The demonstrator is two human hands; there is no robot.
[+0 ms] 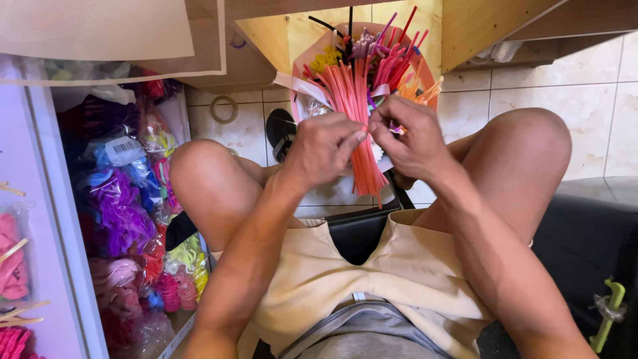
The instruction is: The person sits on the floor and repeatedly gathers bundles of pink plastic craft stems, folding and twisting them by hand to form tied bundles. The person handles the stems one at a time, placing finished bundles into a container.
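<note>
**Both my hands pinched on the pink stems**

My left hand point(322, 149) has thumb and fingers closed together on the bundle of coral-pink stems point(359, 126), near the middle of its length. My right hand point(409, 139) meets it from three o'clock, fingertips pinched on the same stems and almost touching the left ones. The two hands are equally near.

The bundle's long axis runs twelve to six: its loose lower ends hang below my grip towards six o'clock, between my knees, and the upper ends fan out at twelve into a paper-wrapped bunch of mixed stems point(372, 60), pink, purple, yellow and orange.

Further out, at nine o'clock, bags of bright fuzzy craft material point(126, 199) fill a shelf. A ring of tape point(224, 109) lies on the tiled floor point(585, 100) at eleven o'clock.
</note>
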